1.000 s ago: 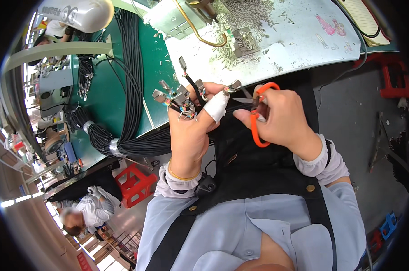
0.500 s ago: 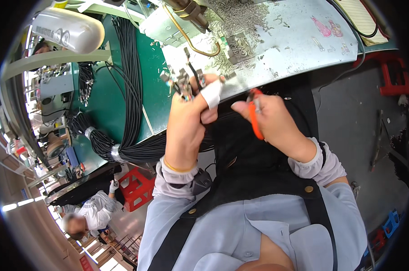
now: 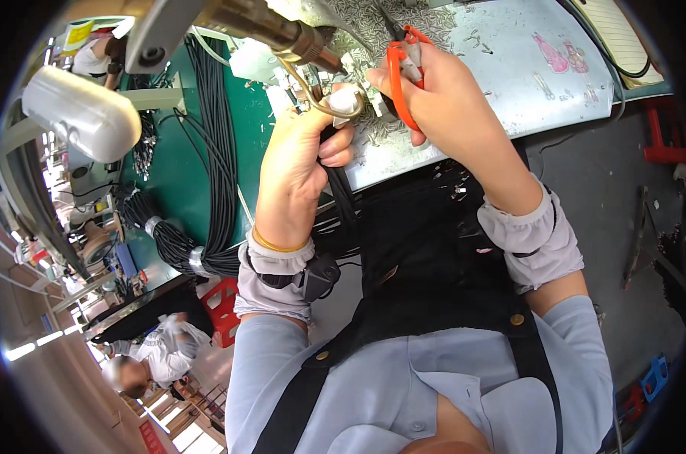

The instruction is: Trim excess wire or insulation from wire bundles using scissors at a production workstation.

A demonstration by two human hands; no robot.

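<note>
My left hand is closed around several black cables, which hang down from its fingers past the table edge. White wrapping covers the left thumb. The cables' ends are mostly hidden by the fingers and the machine. In my right hand are pliers with orange handles, their dark jaws pointing away from me over the metal pieces. Both hands are at the front of the machine, beside a small fixture below its nozzle. A bent brass-coloured tube curves just over the left thumb.
The machine's metal head reaches in from the upper left. Small silver metal pieces cover part of the pale worktop. Bundled black cables lie on the green mat. Another person sits at the lower left.
Both hands have moved forward to the machine, the right one carrying the pliers over the metal pieces. Connector ends that showed above the left hand are now mostly hidden. The view has shifted slightly.
</note>
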